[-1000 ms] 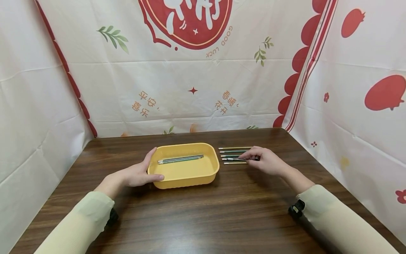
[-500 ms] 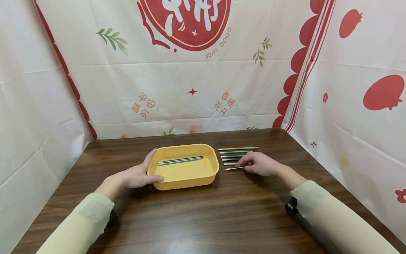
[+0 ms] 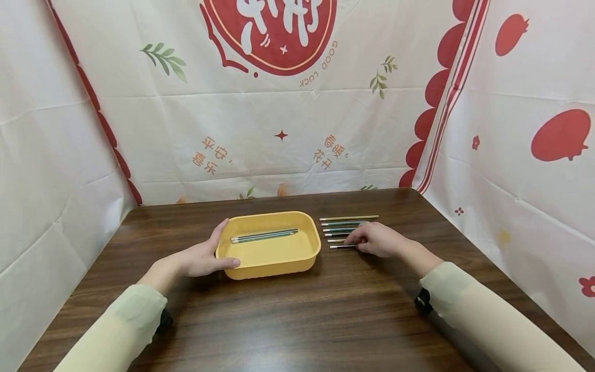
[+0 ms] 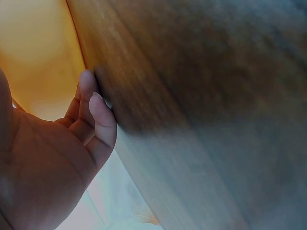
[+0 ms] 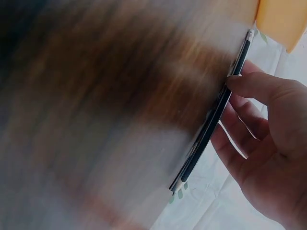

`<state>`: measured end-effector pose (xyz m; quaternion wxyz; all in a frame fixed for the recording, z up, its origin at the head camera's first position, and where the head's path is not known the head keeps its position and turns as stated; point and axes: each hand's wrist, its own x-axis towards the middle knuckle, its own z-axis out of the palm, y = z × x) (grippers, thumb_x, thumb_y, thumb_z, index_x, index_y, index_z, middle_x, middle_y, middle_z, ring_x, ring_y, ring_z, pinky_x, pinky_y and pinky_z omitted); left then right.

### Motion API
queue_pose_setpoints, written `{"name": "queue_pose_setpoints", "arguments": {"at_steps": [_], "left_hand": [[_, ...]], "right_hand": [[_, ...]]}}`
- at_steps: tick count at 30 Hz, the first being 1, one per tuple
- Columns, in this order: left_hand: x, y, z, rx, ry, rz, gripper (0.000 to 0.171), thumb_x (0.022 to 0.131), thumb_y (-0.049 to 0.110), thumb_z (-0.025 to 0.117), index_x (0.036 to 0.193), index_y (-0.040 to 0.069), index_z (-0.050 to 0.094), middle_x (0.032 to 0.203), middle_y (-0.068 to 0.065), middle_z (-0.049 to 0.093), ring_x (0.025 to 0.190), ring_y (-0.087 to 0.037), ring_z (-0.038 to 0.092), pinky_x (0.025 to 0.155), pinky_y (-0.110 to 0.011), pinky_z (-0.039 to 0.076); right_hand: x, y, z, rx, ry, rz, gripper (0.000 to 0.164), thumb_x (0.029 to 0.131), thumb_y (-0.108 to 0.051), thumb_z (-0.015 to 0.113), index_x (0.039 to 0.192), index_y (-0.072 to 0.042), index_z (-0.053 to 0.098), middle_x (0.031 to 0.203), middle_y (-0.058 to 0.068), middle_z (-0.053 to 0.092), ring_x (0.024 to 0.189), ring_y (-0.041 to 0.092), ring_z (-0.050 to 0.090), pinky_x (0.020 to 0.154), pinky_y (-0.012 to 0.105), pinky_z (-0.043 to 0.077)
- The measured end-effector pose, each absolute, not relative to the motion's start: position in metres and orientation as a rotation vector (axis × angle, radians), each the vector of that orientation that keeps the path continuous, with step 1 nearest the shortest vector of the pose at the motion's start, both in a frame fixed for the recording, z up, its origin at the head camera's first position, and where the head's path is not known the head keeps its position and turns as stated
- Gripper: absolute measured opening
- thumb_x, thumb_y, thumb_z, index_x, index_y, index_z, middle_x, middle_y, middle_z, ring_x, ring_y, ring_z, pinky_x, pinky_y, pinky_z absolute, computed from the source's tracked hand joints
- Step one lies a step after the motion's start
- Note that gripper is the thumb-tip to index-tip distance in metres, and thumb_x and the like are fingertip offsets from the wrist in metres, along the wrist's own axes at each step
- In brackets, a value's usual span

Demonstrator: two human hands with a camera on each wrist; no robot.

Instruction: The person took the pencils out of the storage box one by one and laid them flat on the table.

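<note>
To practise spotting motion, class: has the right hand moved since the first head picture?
Yes. Judged against the yellow tray, the right hand has moved lower in the head view and slightly left, nearer the tray.

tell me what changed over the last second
The right hand has brought the black pencil toward the person, to the near end of the row of pencils, and still pinches it. The left hand still holds the yellow bin, pencils inside unmoved.

I face white cloth hangings (image 3: 232,116), a red emblem (image 3: 274,39) at the frame's upper centre, behind a brown wood-grain table (image 3: 288,315).
</note>
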<state>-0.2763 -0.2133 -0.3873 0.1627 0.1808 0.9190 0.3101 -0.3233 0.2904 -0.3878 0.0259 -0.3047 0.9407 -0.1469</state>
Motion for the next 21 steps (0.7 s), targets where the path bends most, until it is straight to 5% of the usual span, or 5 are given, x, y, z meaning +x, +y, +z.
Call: {"name": "queue_pose_setpoints", "arguments": {"at_steps": [21], "left_hand": [[-0.2768, -0.2128, -0.3879, 0.518, 2.619, 0.894, 0.131, 0.097, 0.067, 0.074, 0.173, 0.014, -0.020, 0.173, -0.037, 0.028, 0.152, -0.047, 0.046, 0.127, -0.067, 0.033]], "right_hand": [[-0.3226, 0.2880, -0.3871, -0.944, 2.899, -0.461, 0.034, 0.098, 0.002, 0.071, 0.118, -0.022, 0.086, 0.103, -0.002, 0.071, 0.091, 0.013, 0.058, 0.080, 0.032, 0.050]]}}
